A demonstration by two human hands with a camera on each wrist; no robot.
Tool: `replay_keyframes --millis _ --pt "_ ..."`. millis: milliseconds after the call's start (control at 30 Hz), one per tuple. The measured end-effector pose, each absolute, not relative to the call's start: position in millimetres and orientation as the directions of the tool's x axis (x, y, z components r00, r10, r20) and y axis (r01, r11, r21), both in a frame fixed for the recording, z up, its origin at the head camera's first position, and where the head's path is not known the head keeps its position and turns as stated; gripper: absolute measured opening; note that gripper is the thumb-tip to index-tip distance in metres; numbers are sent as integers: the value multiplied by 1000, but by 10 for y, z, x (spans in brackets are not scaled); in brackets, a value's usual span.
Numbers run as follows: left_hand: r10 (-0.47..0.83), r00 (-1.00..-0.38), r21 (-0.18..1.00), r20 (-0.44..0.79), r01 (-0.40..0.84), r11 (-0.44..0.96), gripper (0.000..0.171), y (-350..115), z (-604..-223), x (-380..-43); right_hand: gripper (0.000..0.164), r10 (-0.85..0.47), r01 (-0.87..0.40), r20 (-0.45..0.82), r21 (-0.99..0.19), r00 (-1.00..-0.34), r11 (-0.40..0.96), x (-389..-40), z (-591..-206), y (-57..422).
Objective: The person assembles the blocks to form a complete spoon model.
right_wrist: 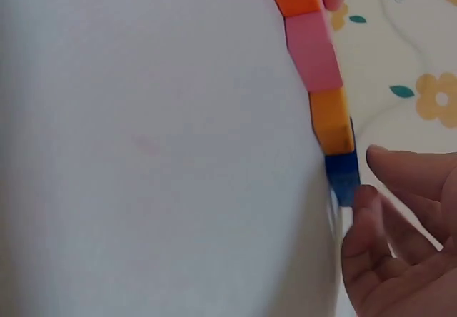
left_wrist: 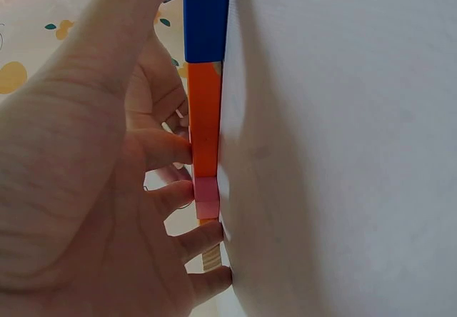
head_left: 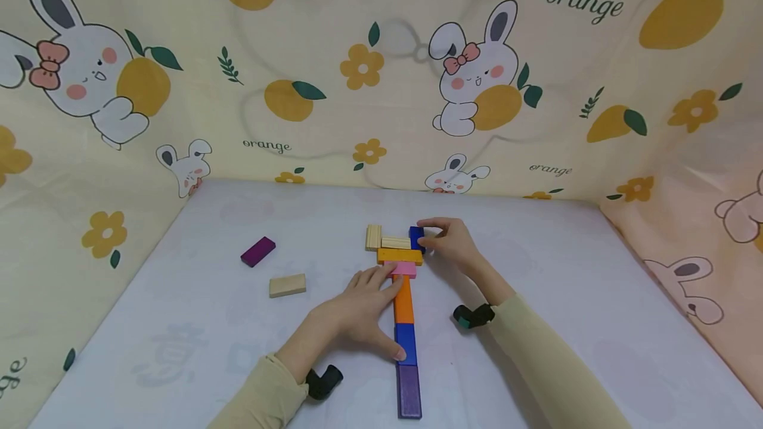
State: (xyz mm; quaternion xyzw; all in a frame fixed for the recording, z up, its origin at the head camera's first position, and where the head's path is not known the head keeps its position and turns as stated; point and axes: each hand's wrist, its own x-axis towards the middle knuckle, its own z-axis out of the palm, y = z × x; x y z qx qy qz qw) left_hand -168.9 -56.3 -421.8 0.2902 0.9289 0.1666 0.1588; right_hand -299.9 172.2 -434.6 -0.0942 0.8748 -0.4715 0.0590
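Note:
My left hand spreads its fingers along the left side of a column of blocks. Its thumb lies on the lower blue block, and its fingertips reach the orange block and the pink block. Above the pink one lies a yellow-orange block set crosswise. Beyond that sit two wooden blocks, one upright and one flat, beside a dark blue block. My right hand has its thumb and index fingertips at this dark blue block's right side, not wrapped round it.
A purple block forms the column's near end. To the left lie a dark magenta block and a plain wooden block, apart from the others. A patterned cloth rises behind the white table surface.

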Motion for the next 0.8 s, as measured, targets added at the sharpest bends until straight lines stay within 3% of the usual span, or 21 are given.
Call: replay_keyframes --millis 200,800 --pt "586 -785 392 -204 483 783 122 -563 -4211 -1690 43 -228 -59 -86 -826 -970 561 -3014 -4364 1766" --pt "587 -783 406 -207 477 779 121 -547 -4218 -1698 45 -269 -66 -116 -809 -956 585 -3026 -4344 1798"
